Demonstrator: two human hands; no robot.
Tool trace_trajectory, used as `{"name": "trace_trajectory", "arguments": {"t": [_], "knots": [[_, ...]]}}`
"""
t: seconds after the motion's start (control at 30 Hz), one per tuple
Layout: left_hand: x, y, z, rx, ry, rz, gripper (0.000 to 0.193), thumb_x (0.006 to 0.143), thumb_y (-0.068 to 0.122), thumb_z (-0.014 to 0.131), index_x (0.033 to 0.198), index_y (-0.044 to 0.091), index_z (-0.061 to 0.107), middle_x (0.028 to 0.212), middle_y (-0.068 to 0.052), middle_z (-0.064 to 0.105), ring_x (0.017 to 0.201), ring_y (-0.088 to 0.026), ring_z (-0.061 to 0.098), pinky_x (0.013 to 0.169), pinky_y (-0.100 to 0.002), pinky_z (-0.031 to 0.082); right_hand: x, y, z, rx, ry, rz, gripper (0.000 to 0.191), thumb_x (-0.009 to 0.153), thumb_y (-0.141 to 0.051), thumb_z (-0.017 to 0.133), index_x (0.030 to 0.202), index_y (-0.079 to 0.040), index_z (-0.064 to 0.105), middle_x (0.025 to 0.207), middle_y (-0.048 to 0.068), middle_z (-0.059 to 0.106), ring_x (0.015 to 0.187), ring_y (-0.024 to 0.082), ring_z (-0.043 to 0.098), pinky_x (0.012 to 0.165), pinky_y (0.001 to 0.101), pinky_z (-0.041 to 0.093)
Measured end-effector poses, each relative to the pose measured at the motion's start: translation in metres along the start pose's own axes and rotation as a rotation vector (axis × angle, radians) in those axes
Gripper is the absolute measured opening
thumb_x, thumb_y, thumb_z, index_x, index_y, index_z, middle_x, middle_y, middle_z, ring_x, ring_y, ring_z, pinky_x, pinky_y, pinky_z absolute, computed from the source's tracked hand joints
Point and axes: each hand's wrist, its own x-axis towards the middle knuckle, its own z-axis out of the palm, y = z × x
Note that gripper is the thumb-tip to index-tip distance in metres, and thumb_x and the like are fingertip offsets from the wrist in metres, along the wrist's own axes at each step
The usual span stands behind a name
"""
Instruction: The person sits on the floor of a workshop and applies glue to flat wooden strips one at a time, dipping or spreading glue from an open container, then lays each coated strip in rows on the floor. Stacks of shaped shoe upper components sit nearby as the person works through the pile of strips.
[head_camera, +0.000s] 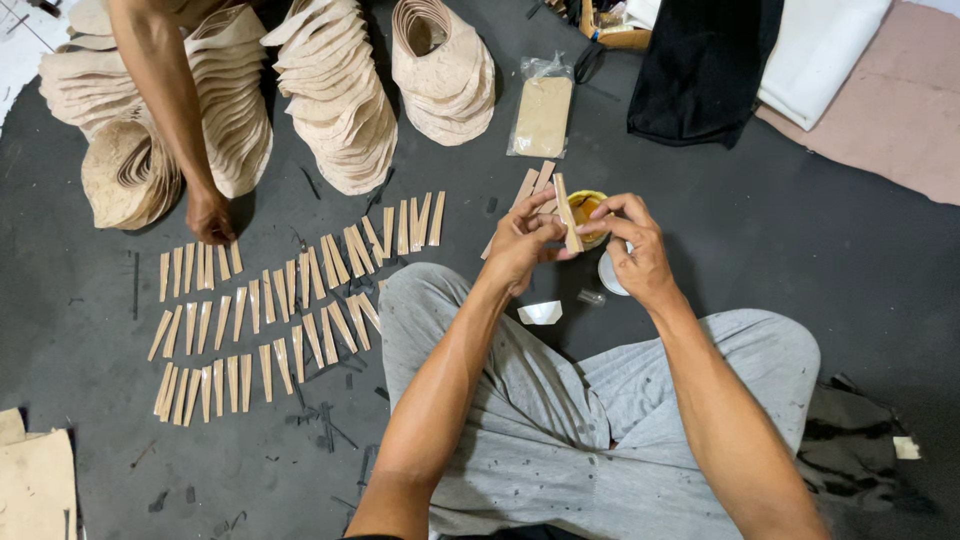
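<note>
Glue tin (586, 207) on floor (760, 260). Strip rows (270, 310) left of tin. Cut-piece stacks (340, 90) behind rows. Bagged pack (541, 115) behind tin.

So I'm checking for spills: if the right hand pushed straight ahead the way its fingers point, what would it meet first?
Most likely the tan strip that both hands pinch, which the right hand already touches. Just behind it sits the small yellow glue pot, though depth is hard to judge.

Floor: dark grey mat (800, 250), scuffed, evenly lit. Far right corner: pinkish floor covering (900, 110), white cloth (820, 50), black cloth (700, 70) overlapping its edge.
</note>
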Motion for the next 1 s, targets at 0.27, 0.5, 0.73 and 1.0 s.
{"name": "trace_trajectory", "arguments": {"t": [0.27, 0.5, 0.73, 1.0], "knots": [[0.009, -0.003, -0.008, -0.103, 0.217, 0.092, 0.061, 0.088, -0.006, 0.064, 0.147, 0.003, 0.048, 0.096, -0.006, 0.068, 0.086, -0.016, 0.069, 0.071, -0.037, 0.065, 0.002, 0.005, 0.001, -0.208, 0.024, -0.056, 0.050, 0.073, 0.017, 0.052, 0.099, -0.015, 0.080, 0.110, 0.007, 0.063, 0.111, 0.028, 0.059, 0.103, 0.0388, 0.047], [0.008, -0.003, -0.008, -0.055, 0.214, 0.080, 0.058, 0.087, -0.007, 0.064, 0.144, -0.001, 0.050, 0.095, -0.006, 0.067, 0.085, -0.016, 0.069, 0.071, -0.037, 0.066, 0.008, 0.019, 0.022, -0.707, -0.099, 0.026, 0.056, 0.065, 0.009, 0.059, 0.115, -0.009, 0.080, 0.150, 0.022, 0.048, 0.136, 0.043, 0.042, 0.106, 0.0509, 0.034], [0.006, 0.000, -0.006, -0.006, 0.188, 0.081, 0.053, 0.089, -0.004, 0.063, 0.141, -0.002, 0.053, 0.096, -0.007, 0.067, 0.084, -0.016, 0.068, 0.070, -0.034, 0.065, 0.004, 0.020, 0.017, -0.818, -0.136, 0.026, 0.029, 0.074, 0.001, 0.065, 0.097, -0.010, 0.080, 0.138, 0.017, 0.060, 0.135, 0.039, 0.046, 0.115, 0.0564, 0.029], [-0.003, -0.005, 0.002, 0.205, -0.006, 0.077, 0.062, 0.083, -0.011, 0.064, 0.143, 0.002, 0.053, 0.097, -0.007, 0.064, 0.083, -0.015, 0.068, 0.066, -0.032, 0.065, 0.003, -0.001, -0.002, 0.036, 0.042, 0.116, 0.057, 0.072, 0.016, 0.042, 0.115, -0.007, 0.071, 0.120, 0.014, 0.062, 0.120, 0.029, 0.062, 0.108, 0.0357, 0.047]]}}
